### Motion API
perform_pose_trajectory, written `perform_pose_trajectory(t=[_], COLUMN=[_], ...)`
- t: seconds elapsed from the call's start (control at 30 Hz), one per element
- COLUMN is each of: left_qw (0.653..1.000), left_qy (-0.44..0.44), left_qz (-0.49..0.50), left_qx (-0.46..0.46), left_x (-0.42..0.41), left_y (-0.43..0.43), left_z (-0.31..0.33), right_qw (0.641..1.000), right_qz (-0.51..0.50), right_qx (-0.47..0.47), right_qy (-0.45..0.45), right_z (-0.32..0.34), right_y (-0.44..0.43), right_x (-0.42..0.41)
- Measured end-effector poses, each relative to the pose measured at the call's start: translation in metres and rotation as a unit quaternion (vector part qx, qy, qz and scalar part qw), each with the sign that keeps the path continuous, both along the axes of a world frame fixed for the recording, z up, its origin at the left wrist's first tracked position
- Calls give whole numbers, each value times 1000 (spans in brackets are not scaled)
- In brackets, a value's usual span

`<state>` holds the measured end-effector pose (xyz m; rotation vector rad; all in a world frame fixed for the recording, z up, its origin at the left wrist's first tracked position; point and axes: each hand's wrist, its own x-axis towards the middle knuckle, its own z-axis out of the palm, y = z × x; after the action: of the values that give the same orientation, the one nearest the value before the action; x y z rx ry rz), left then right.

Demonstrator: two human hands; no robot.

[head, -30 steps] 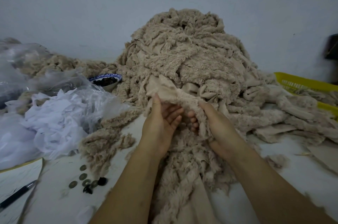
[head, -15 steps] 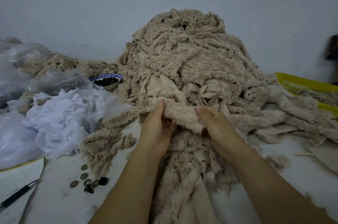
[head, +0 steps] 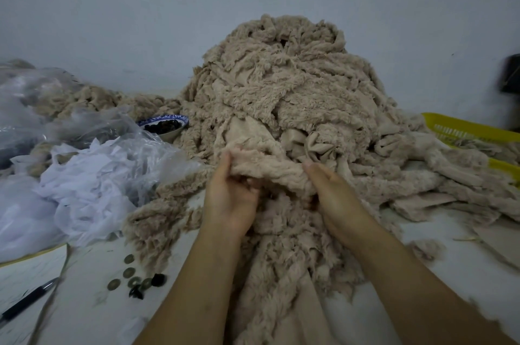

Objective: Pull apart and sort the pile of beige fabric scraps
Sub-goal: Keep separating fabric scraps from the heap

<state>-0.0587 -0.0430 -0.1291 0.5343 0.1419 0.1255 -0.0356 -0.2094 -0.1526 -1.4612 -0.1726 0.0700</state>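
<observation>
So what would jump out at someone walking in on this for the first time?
A tall pile of beige fabric scraps fills the middle, heaped up against the wall. At its near foot the left hand and the right hand both grip one fluffy strip stretched between them. Crumpled white plastic lies to the left, and a yellow basket peeks out from behind the scraps at the far right.

a fluffy beige scrap (head: 270,168) is gripped at the foot of the tall pile of beige fabric scraps (head: 284,85) by the left hand (head: 229,198) and right hand (head: 334,199). a blue-rimmed bowl (head: 164,125), coins (head: 129,271), a pen (head: 26,302) and a yellow basket (head: 467,127) are seen around it.
</observation>
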Motion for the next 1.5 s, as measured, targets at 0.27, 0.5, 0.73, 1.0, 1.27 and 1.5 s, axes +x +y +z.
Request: perform_pose_trajectory(t=[0.27,0.5,0.73,1.0,1.27,1.5], left_qw=[909,751,629,795,683,704], left_qy=[-16,-107,-111,-91,9,-9], left_qz=[33,7,34,20,26,20], left_qx=[415,651,769,599,730,710], left_x=[-8,-9,-6,-8,8,3], left_y=[-13,-24,-22,-18,-17,-19], left_z=[-3,-23,-25,-20,-32,-31], right_qw=[987,988,960,964,991,933], right_qz=[-81,12,-9,41,-29,-43], right_qx=[141,-42,-237,262,129,-338], right_qy=[17,-145,-152,16,12,-115], right_z=[11,16,11,26,8,-9], right_y=[-7,1,0,-25,-11,4], right_x=[2,-15,-6,6,5,7])
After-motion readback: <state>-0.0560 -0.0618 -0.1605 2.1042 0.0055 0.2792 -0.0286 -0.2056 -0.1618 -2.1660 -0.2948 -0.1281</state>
